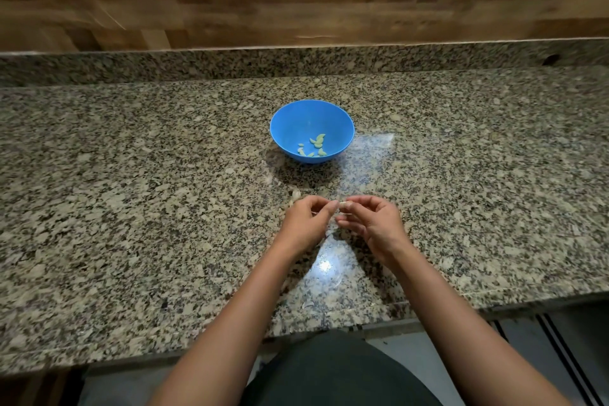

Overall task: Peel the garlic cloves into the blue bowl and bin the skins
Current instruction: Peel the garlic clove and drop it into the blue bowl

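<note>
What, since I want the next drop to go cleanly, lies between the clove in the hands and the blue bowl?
Nothing visible. The garlic clove, pinched between the left hand and right hand, faces bare counter up to the blue bowl.

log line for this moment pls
left hand + right hand: peeling clove | bowl: peeled cloves inside

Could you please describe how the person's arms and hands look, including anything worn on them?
Both forearms are bare, with no sleeves in view. The left hand and right hand wear no gloves, and no rings, watch or bracelet are visible. The fingers are uncovered.
</note>
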`<move>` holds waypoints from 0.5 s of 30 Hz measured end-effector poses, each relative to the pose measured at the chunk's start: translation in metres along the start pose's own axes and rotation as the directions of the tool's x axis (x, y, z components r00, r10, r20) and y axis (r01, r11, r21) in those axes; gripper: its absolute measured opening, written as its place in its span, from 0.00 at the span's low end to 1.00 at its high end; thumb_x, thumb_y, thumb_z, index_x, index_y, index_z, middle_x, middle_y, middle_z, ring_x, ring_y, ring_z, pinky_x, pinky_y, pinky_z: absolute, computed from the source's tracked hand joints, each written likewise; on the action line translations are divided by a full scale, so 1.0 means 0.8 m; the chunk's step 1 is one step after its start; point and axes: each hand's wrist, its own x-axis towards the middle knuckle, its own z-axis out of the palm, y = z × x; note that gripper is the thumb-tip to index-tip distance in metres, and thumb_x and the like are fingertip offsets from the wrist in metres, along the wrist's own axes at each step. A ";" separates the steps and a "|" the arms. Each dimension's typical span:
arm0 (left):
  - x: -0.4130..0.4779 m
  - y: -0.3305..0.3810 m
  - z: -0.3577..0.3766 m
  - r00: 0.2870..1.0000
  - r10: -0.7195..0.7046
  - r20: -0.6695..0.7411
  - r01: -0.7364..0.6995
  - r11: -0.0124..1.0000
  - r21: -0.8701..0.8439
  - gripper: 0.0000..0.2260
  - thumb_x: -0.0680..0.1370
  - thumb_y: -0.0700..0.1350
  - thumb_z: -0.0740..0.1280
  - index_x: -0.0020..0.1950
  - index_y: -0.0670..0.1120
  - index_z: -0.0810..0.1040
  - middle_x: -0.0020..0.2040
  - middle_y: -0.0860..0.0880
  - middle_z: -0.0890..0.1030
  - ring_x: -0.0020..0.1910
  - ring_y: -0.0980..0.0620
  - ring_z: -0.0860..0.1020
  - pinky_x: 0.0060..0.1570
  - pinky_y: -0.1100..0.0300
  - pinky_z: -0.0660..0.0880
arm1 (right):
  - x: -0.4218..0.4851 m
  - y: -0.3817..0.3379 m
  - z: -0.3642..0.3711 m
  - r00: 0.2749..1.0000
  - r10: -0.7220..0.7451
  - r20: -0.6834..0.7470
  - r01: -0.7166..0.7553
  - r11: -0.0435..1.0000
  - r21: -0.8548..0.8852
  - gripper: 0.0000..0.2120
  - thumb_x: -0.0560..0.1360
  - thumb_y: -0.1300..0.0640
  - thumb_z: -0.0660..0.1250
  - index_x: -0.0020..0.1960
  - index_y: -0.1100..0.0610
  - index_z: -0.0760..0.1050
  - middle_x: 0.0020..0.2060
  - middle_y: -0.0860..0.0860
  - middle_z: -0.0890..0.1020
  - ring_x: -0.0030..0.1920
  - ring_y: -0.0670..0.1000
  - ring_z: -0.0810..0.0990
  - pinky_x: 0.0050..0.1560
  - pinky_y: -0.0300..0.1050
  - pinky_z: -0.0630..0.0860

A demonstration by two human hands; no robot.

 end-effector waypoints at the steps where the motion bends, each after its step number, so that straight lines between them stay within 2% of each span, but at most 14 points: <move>1: -0.001 0.000 0.004 1.000 0.017 0.009 -0.016 1.000 -0.017 0.07 0.77 0.49 0.66 0.51 0.47 0.78 0.45 0.50 0.80 0.43 0.52 0.79 0.45 0.56 0.78 | -0.002 -0.001 0.002 1.000 -0.002 0.009 0.002 1.000 -0.013 0.03 0.73 0.70 0.66 0.47 0.68 0.75 0.38 0.60 0.82 0.32 0.52 0.83 0.36 0.40 0.81; 3: -0.002 0.000 0.009 0.999 0.012 -0.046 -0.018 0.992 -0.127 0.04 0.77 0.46 0.67 0.46 0.46 0.77 0.41 0.49 0.80 0.39 0.52 0.79 0.38 0.58 0.77 | -0.005 -0.002 0.006 0.999 0.003 0.038 -0.003 1.000 -0.012 0.02 0.72 0.70 0.67 0.45 0.68 0.76 0.36 0.59 0.82 0.32 0.51 0.83 0.36 0.41 0.81; 6: -0.001 -0.002 0.012 0.986 -0.028 -0.167 -0.017 0.964 -0.266 0.06 0.76 0.41 0.68 0.39 0.45 0.75 0.34 0.50 0.77 0.31 0.56 0.75 0.31 0.63 0.74 | -0.010 -0.003 0.011 0.999 0.011 0.053 -0.010 1.000 -0.018 0.02 0.71 0.71 0.67 0.44 0.69 0.76 0.32 0.57 0.81 0.29 0.52 0.81 0.41 0.49 0.81; 9: -0.001 -0.001 0.014 0.976 -0.109 -0.189 0.028 0.921 -0.389 0.07 0.76 0.39 0.68 0.38 0.43 0.74 0.32 0.49 0.75 0.29 0.55 0.74 0.30 0.62 0.74 | -0.017 -0.003 0.021 0.998 -0.063 0.008 0.064 0.982 -0.178 0.03 0.72 0.69 0.68 0.44 0.68 0.76 0.32 0.56 0.80 0.30 0.51 0.81 0.44 0.51 0.82; 12: 0.004 0.000 0.014 0.961 -0.238 -0.141 0.135 0.848 -0.512 0.07 0.75 0.38 0.68 0.38 0.41 0.73 0.32 0.46 0.75 0.26 0.53 0.71 0.28 0.61 0.71 | -0.020 0.006 0.027 0.966 -0.255 -0.031 0.206 0.842 -0.498 0.04 0.73 0.65 0.69 0.41 0.59 0.76 0.37 0.54 0.81 0.37 0.50 0.81 0.42 0.47 0.81; 14: 0.007 0.000 0.015 0.954 -0.263 -0.141 0.168 0.863 -0.476 0.08 0.75 0.38 0.69 0.37 0.42 0.73 0.33 0.44 0.76 0.25 0.54 0.68 0.25 0.63 0.66 | -0.020 0.013 0.026 0.937 -0.348 0.012 0.281 0.734 -0.619 0.05 0.74 0.64 0.68 0.41 0.56 0.76 0.38 0.54 0.81 0.39 0.53 0.81 0.41 0.48 0.80; 15: 0.006 0.000 0.016 0.958 -0.236 -0.166 0.142 0.885 -0.443 0.08 0.75 0.38 0.68 0.37 0.42 0.73 0.33 0.45 0.76 0.25 0.54 0.68 0.25 0.63 0.66 | -0.019 0.015 0.026 0.935 -0.356 0.012 0.284 0.727 -0.625 0.05 0.74 0.65 0.68 0.41 0.57 0.76 0.38 0.55 0.81 0.39 0.53 0.80 0.40 0.48 0.80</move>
